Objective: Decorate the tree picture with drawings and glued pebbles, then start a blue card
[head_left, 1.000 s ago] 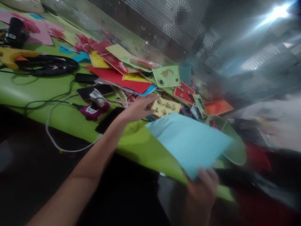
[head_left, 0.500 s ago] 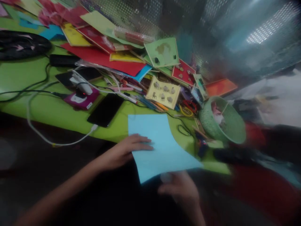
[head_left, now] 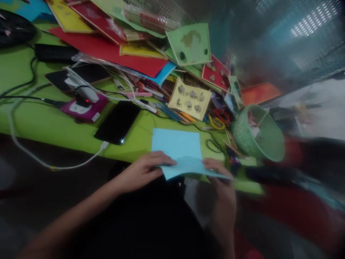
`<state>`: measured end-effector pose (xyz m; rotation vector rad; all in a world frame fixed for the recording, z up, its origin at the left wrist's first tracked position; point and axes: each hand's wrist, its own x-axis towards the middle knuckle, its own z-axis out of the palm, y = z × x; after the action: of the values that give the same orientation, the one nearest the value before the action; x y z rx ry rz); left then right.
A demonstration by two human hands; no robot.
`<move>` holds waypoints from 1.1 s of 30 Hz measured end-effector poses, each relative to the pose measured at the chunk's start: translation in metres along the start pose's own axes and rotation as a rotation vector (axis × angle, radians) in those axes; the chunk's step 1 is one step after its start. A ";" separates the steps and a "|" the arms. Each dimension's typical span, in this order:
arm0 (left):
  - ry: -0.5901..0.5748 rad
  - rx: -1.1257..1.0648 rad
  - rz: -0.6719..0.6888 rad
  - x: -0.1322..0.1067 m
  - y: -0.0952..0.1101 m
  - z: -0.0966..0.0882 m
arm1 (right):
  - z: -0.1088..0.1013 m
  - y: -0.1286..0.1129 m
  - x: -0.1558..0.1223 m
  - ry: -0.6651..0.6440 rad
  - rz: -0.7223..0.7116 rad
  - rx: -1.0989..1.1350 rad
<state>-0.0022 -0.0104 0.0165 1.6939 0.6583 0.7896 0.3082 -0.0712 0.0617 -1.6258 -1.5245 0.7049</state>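
Observation:
A light blue sheet of paper lies partly on the green table, its near part lifted and curving up over the table's front edge. My left hand holds the paper's left side, fingers stretched over the top and thumb low at the near edge. At the right side, my right hand grips the paper near its corner, with fingers on top and the rest of the hand below; it is slightly blurred. Just beyond the paper are colored pencils and a yellow card with small chair-like figures.
A black phone on a white cable and a purple power adapter lie at left. Yellow-handled scissors and a green bowl stand at right. Colored cards and a red sheet pile up at the back.
My right hand has risen from below the paper and taken hold of its right side. The paper's near part is now lifted and bent. The view has shifted slightly.

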 end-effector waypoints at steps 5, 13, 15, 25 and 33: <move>0.188 0.264 -0.295 -0.001 0.013 0.001 | 0.014 0.014 0.012 0.104 0.241 0.050; 0.498 0.579 -0.297 -0.014 0.004 0.008 | 0.037 0.008 0.034 0.088 0.273 0.024; 0.488 0.667 -0.231 -0.016 0.003 0.008 | 0.042 0.008 0.037 0.080 0.225 -0.057; 0.347 0.833 -0.150 -0.019 -0.007 0.007 | 0.055 0.024 0.040 0.063 0.032 -0.323; 0.337 0.830 -0.195 -0.015 -0.004 0.004 | 0.053 0.026 0.045 -0.021 -0.088 -0.416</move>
<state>-0.0089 -0.0234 0.0096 2.1924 1.5146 0.7093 0.2849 -0.0178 0.0165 -1.8380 -1.8352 0.3716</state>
